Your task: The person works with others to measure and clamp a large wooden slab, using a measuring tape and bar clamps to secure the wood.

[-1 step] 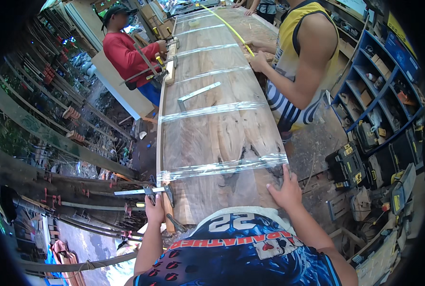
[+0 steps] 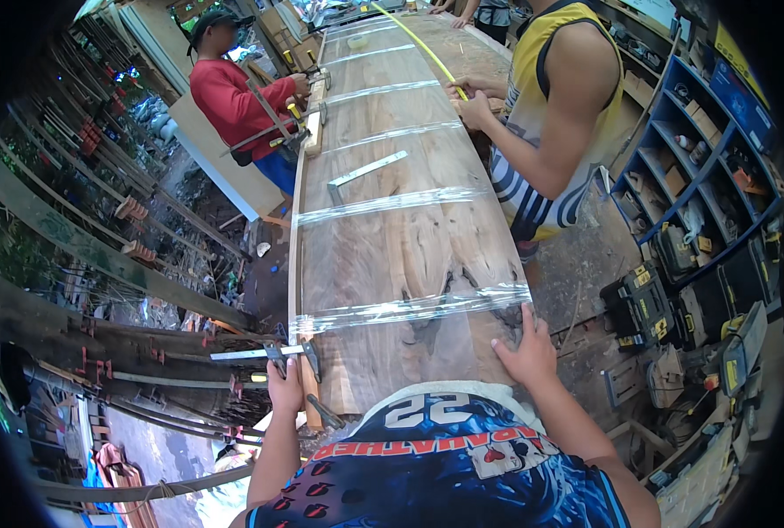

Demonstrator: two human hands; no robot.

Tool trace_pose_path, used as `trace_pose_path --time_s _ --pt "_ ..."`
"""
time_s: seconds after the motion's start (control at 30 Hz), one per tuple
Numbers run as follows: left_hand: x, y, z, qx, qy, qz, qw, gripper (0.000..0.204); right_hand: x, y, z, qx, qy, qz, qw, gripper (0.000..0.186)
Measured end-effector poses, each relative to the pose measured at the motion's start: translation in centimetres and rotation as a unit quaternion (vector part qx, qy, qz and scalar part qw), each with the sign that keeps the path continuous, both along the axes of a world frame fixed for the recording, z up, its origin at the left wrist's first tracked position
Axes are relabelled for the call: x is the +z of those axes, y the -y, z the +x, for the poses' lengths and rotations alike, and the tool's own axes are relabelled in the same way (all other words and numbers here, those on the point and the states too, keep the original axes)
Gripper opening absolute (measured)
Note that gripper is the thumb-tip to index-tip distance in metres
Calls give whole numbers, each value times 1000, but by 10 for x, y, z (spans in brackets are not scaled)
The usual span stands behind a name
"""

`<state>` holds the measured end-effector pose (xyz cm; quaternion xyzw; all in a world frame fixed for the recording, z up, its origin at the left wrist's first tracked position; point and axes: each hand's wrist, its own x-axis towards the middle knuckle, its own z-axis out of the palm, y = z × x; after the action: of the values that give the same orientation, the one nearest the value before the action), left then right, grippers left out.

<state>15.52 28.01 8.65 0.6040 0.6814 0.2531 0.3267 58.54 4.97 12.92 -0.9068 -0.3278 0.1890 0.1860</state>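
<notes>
A long wooden slab, wrapped across with several bands of clear plastic film, stretches away from me. At its near left edge my left hand grips the sliding part of a metal bar clamp, whose bar points left. A strip of wood stands under that corner, with a second clamp's dark handle beside it. My right hand rests on the near right edge, fingers apart, holding nothing. Farther up the slab lies a metal square.
Across on the left, a person in red stands by clamps holding a wood block to the edge. On the right, a person in yellow holds a yellow tape measure. Blue shelves and tool cases stand right.
The person in yellow has shifted slightly, and the extended tape measure has moved a little. My hands and the clamp stay in place.
</notes>
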Motion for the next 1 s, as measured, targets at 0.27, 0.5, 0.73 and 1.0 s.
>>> trace_pose_path --time_s 0.27,0.5,0.73,1.0 --pt "2 2 1 5 5 17 1000 65 6 -2 -1 -5 -10 -16 1000 100" --pt "-2 1 0 8 -13 24 1000 65 4 -2 -1 -2 -2 -8 1000 100" --pt "-7 -2 -5 1 4 19 1000 63 6 -4 -1 -4 -8 -26 1000 101" --pt "4 3 3 0 -6 15 1000 62 4 -2 -1 -6 3 -9 1000 99"
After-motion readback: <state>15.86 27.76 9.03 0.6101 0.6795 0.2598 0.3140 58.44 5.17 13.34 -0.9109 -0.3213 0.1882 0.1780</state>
